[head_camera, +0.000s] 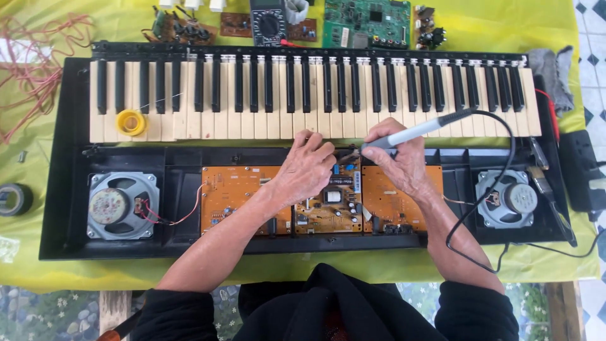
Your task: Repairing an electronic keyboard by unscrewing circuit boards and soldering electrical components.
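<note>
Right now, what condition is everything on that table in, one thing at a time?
Keyboard case: opened, insides exposed.
Keys: in place, none pressed.
Circuit boards: uncovered, mounted in the case.
Left speaker: bare, red wires attached.
Right speaker: bare, in its bay.
Soldering iron: held in the right hand, tip down at the middle board.
Left hand: resting on the boards.
Solder spool: lying on the keys.
Multimeter: set aside, beyond the keys.

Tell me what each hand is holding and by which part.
The right hand grips a soldering iron by its grey handle, tip toward the middle circuit board. The left hand pinches something there; too small to tell what.
</note>
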